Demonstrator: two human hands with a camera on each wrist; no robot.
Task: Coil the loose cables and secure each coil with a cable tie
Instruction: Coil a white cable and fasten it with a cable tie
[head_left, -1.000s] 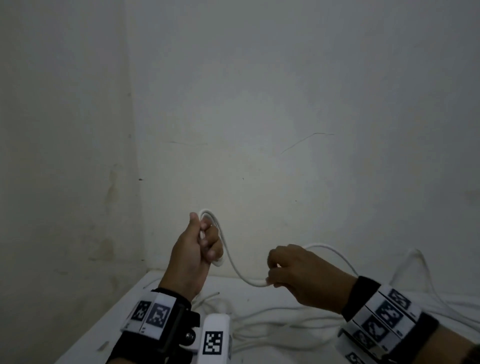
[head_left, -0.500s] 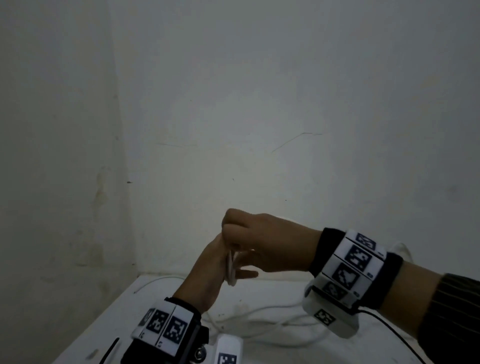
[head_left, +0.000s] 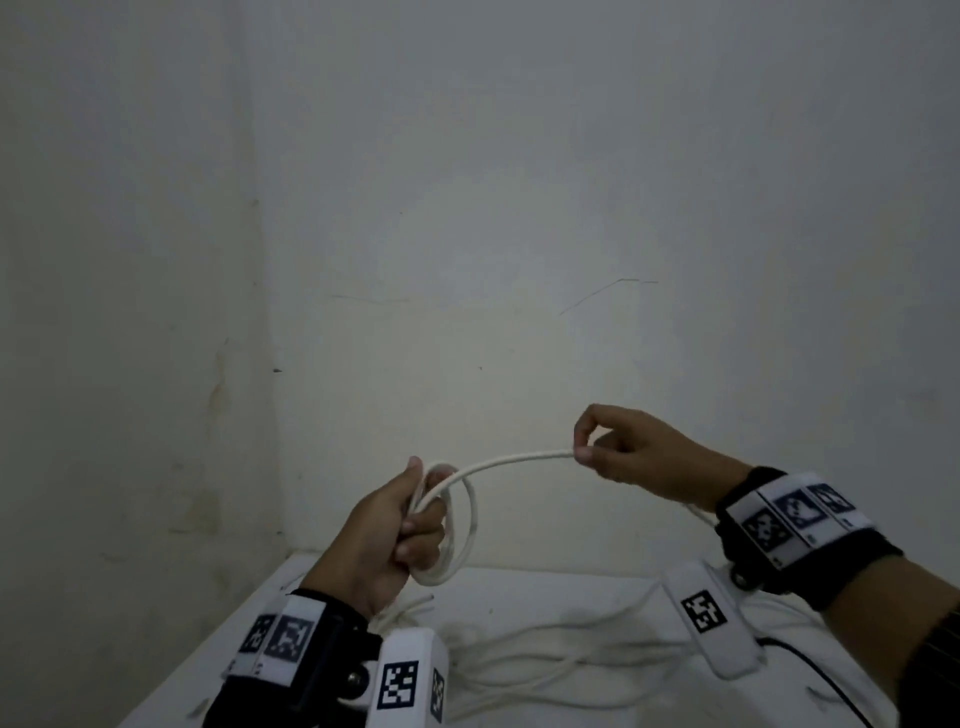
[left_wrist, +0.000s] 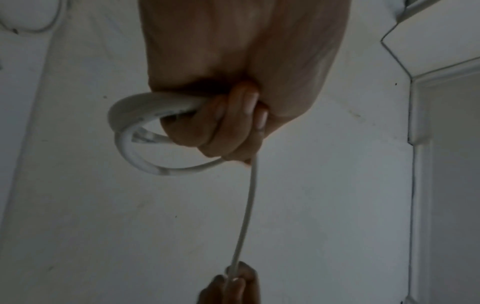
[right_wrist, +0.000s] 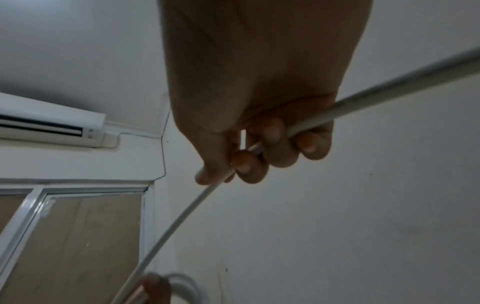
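Bare white walls meet in a corner behind a white table (head_left: 291, 613) strewn with loose cable. Above it our left hand (head_left: 384, 540) clenches a small coil (head_left: 462, 525) of white cable (head_left: 519, 460), anchoring the finished loops. Our right hand (head_left: 634, 457) pinches the free run between thumb and fingers (right_wrist: 270, 131), apparently measuring slack for the next loop. We see no cable tie; dim light may hide one.

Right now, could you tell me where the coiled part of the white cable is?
In the head view the coil sits low and left of centre, gripped in the left hand, above the table's far edge.
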